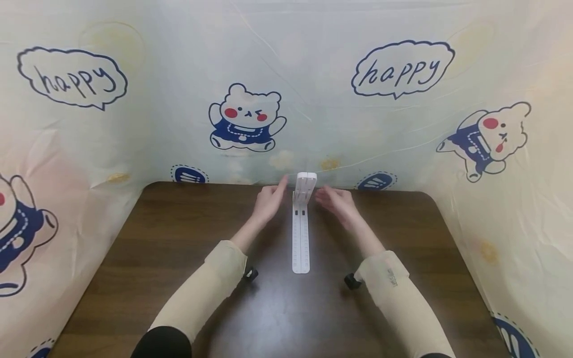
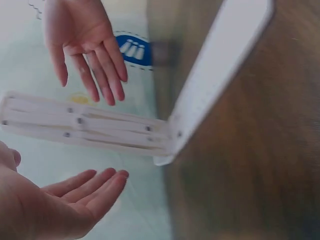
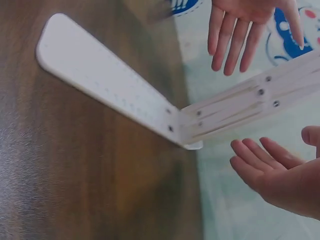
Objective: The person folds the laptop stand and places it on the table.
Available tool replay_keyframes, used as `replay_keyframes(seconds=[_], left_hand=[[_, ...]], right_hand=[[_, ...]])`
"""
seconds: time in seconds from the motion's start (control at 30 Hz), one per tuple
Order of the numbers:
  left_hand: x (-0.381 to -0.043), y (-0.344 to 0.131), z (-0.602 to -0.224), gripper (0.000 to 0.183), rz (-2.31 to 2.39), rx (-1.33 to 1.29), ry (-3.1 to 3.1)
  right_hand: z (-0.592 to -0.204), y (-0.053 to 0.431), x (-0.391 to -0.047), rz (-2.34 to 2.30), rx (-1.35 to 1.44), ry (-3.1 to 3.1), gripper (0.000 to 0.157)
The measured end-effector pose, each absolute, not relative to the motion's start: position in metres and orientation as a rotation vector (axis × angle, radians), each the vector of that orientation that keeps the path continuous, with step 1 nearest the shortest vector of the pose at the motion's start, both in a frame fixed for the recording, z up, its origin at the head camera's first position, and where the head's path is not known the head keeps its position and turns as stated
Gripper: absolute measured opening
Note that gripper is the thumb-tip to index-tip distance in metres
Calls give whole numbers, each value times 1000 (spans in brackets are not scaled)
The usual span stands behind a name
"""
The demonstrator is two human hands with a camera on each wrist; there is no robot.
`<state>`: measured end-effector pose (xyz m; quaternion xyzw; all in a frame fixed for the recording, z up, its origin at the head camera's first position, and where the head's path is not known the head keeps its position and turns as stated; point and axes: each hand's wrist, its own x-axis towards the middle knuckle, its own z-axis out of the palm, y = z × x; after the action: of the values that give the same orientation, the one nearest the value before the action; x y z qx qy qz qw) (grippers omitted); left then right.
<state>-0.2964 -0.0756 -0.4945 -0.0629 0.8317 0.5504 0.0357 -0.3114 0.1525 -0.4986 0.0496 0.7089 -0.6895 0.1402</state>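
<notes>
A white folding stand (image 1: 301,243) is bent into an L on the table. Its long flat arm, with rows of small marks, lies toward the person, while its other arm (image 2: 80,122) rises at the far end and shows thin struts and dark rivets. To the left of the upright part is my left hand (image 1: 270,201), fingers extended, apart from it. Across from it my right hand (image 1: 337,202) faces the upright from the right, fingers fairly straight and also not touching. Both palms face the stand in the right wrist view, where the right hand (image 3: 285,175) is nearer.
The stand's upright part is near the far edge of a dark brown wooden table (image 1: 170,258). Behind and beside the table hangs a pale curtain (image 1: 322,49) printed with bears and lettering. Light cuffs with small black devices (image 1: 352,281) cover both forearms.
</notes>
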Motion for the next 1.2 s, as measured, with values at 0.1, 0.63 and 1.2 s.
replay_keyframes(seconds=[0.1,0.63,1.2], left_hand=[[-293,-75,-482,88,1681,-142,2529],[-288,-68,-450,110,1559,-32,2346],[-291,-64,-451,105,1551,-10,2303]], right_hand=[[-487,153,-306,-1961,122,2119,56],[-448,136,-289,-1736,-23,2314,84],[-447,127,-290,-1617,-6,2363,87]])
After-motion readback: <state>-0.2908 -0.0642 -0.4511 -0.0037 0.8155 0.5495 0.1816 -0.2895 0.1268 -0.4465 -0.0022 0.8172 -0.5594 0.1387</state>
